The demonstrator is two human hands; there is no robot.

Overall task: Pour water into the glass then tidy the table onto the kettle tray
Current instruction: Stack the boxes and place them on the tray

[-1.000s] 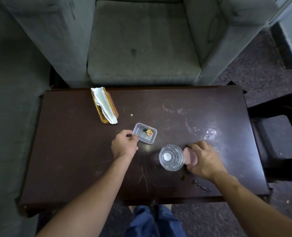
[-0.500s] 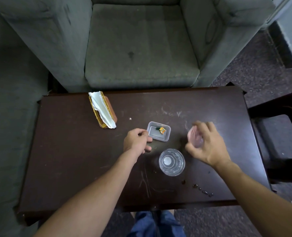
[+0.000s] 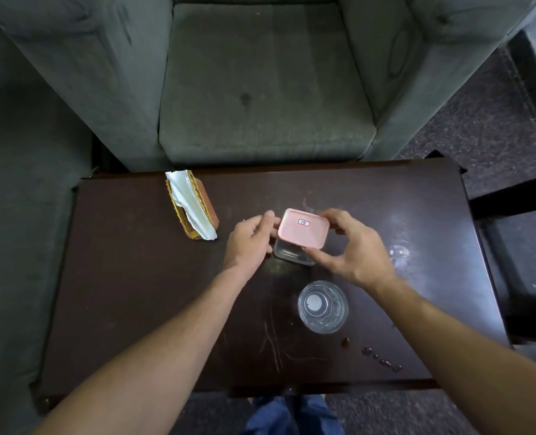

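A small clear plastic box (image 3: 287, 254) sits mid-table on the dark wooden table (image 3: 134, 277). My right hand (image 3: 351, 249) holds a pink lid (image 3: 304, 228) with a small label, tilted over the box and covering most of it. My left hand (image 3: 249, 241) is at the box's left side, fingers against the box and the lid's left edge. A clear drinking glass (image 3: 322, 306) stands upright nearer to me, right of centre, apart from both hands. No kettle or tray is in view.
A yellow napkin holder (image 3: 194, 208) with white napkins stands at the table's back left. Dark drops (image 3: 381, 359) and a wet patch (image 3: 400, 254) mark the right side. A grey armchair (image 3: 260, 83) stands behind the table, a dark side table (image 3: 524, 262) at right.
My right hand lifted the pink lid from beside the glass and carried it over the clear box. My left hand slid the box to the right and stays against it.
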